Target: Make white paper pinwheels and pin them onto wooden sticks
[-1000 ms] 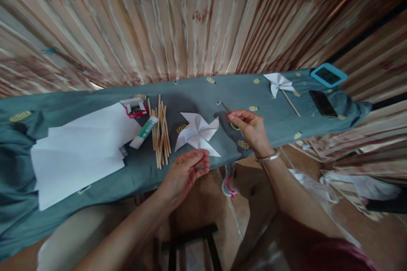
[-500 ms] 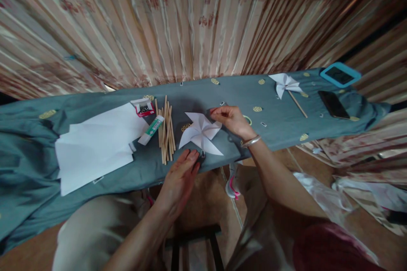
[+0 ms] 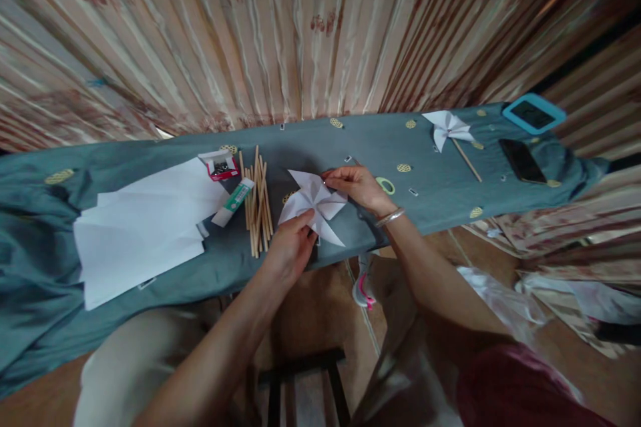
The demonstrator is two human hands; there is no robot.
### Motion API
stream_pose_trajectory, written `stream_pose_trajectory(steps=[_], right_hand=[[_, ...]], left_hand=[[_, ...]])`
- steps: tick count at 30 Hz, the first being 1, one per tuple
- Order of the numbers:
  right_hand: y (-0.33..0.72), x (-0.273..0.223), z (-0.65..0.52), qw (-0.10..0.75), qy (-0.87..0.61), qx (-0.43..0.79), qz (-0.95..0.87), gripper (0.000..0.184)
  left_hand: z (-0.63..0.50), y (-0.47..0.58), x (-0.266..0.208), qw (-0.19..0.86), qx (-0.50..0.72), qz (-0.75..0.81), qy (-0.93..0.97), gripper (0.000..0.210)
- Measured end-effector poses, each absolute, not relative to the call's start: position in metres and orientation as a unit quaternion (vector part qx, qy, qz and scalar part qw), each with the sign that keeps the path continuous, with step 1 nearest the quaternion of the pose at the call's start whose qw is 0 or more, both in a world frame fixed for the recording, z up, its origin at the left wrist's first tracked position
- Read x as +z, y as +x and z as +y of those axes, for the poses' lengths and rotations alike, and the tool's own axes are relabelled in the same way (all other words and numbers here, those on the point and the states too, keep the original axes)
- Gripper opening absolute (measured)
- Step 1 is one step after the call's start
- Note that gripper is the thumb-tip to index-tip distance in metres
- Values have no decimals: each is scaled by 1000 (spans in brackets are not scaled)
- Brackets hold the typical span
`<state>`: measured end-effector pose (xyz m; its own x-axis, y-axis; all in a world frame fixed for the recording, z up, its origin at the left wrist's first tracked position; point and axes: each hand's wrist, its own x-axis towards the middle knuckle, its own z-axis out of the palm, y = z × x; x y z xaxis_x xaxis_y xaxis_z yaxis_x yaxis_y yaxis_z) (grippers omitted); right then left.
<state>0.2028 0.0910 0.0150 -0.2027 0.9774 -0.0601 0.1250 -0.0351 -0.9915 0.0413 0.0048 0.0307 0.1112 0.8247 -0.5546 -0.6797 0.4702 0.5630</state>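
Note:
A folded white paper pinwheel (image 3: 324,210) lies in front of me at the table's near side. My left hand (image 3: 293,240) grips its lower left part, thumb on top and fingers tucked beneath. At the upper edge of the paper, my right hand (image 3: 353,185) has thumb and finger pinched together. A tiny shiny thing, which looks like a pin, shows at those fingertips. Left of the pinwheel lie several wooden sticks (image 3: 258,203). Beside them are a green-and-white box (image 3: 233,202) and an open red box (image 3: 224,165) of small dark metal pieces.
White paper sheets (image 3: 145,233) are spread on the left of the cloth-covered table (image 3: 370,140). Scissors with a light green handle (image 3: 385,185) lie beyond my right wrist. Farther right are a pinwheel on a stick (image 3: 451,130), a black phone (image 3: 522,160) and a blue-framed device (image 3: 534,113).
My left hand has moved up from the table edge and taken hold of the pinwheel. My right fingertips have come left over the paper's upper edge.

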Motion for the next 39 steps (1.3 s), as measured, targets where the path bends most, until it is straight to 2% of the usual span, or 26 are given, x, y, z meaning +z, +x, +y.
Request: stream_pose_trajectory(steps=[5,9,15,18,26,39], right_hand=[[197,24,82,434,-474,521,-562,25],[195,37,62,467,-472,413,-624,16],[184,47,34,410,-484,287,-718,7],[177,46,29,375,-487,248,-749,8],[169,46,25,329,-479,228,-781,10],[168,46,22,327,-496,203,-779,13]], left_hand=[[19,40,28,721,520,434,148,19],[20,30,26,693,542,437,187,25],[16,15,26,667,547,453,224,27],[14,11,30,666,542,461,223,29],[14,6,24,652,533,473,258,24],[11,7,25,645,495,501,296,16]])
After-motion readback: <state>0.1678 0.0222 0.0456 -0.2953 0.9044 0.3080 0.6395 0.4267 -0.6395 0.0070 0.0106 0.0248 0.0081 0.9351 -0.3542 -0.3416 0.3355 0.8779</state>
